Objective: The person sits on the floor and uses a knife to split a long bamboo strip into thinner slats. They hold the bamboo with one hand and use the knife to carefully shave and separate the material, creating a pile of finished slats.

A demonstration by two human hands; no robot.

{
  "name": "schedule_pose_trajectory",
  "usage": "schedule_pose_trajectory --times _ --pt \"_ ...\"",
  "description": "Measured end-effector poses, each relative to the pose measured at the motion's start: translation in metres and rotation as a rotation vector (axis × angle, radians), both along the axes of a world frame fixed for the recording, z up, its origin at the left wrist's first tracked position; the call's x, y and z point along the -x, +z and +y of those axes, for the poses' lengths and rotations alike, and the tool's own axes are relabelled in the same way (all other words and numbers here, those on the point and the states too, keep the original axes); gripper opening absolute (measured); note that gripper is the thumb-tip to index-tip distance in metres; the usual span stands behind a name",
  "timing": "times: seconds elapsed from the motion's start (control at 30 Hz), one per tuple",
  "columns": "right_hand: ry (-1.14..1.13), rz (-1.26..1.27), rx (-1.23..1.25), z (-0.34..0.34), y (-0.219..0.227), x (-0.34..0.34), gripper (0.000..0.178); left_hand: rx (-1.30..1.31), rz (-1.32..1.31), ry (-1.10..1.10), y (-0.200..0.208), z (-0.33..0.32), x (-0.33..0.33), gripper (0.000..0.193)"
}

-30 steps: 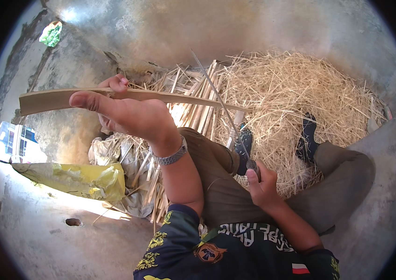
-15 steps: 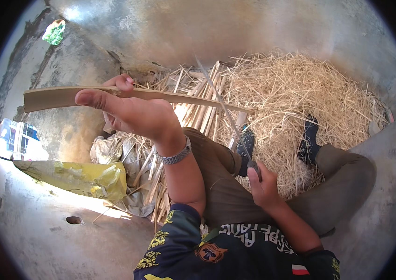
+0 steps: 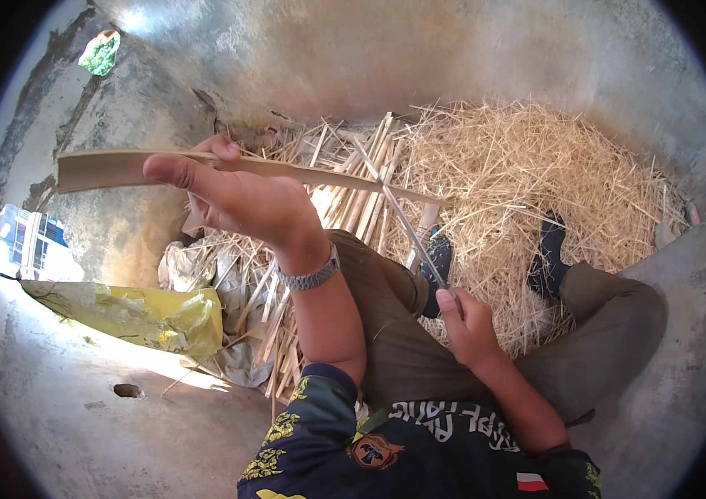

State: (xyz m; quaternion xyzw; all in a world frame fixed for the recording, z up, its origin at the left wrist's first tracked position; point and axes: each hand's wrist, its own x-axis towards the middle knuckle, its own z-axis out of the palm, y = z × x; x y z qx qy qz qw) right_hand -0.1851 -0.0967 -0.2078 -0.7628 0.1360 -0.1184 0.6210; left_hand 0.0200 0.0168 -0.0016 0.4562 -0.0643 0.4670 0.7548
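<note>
My left hand (image 3: 245, 195), raised at the left with a wristwatch (image 3: 313, 274) on its wrist, is wrapped round a long, pale, split bamboo strip (image 3: 99, 172). The strip runs nearly level and narrows towards its right end over the straw. Low and right of it, my right hand (image 3: 471, 328) grips the handle of a long, thin-bladed knife (image 3: 408, 229). Its blade slants up and left and crosses the strip's narrow part; whether it is cutting in, I cannot tell.
Straw and shavings (image 3: 519, 158) cover the floor between my feet and the wall. Several split sticks (image 3: 365, 195) lie left of them. A yellow sack (image 3: 145, 316) and crumpled whitish sheeting (image 3: 241, 358) lie at left. Concrete walls (image 3: 453, 50) rise close around.
The knife blade has swung lower and more upright against the strip, and my right hand has shifted slightly. My left hand and the strip have moved slightly to the right.
</note>
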Motion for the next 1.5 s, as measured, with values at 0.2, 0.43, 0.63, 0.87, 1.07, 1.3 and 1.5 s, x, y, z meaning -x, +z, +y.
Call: schedule_pose_trajectory --times 0.2,0.43,0.63,0.87,1.07,1.3,1.5 --pt "0.006 -0.067 0.037 -0.002 0.012 0.009 0.038 0.017 -0.018 0.006 0.001 0.009 -0.006 0.073" --pt "-0.018 -0.056 0.055 -0.005 -0.013 0.0 0.031 0.017 0.02 0.034 0.0 0.002 -0.001 0.073" --pt "-0.026 -0.16 -0.069 -0.004 0.011 0.01 0.03 0.029 -0.06 -0.019 0.003 0.001 0.002 0.071" --pt "-0.016 -0.036 -0.057 -0.001 -0.018 -0.002 0.03 0.022 -0.102 -0.055 0.002 -0.002 0.004 0.08" --pt "-0.014 -0.197 -0.062 0.001 0.006 0.011 0.033 -0.005 -0.078 0.017 -0.003 0.005 -0.001 0.07" --pt "-0.06 -0.111 -0.09 0.01 -0.013 0.001 0.037 -0.068 -0.066 0.057 -0.002 -0.002 -0.003 0.069" --pt "-0.023 -0.172 -0.14 0.007 -0.01 0.009 0.039 -0.003 -0.038 0.044 0.004 -0.005 0.002 0.071"
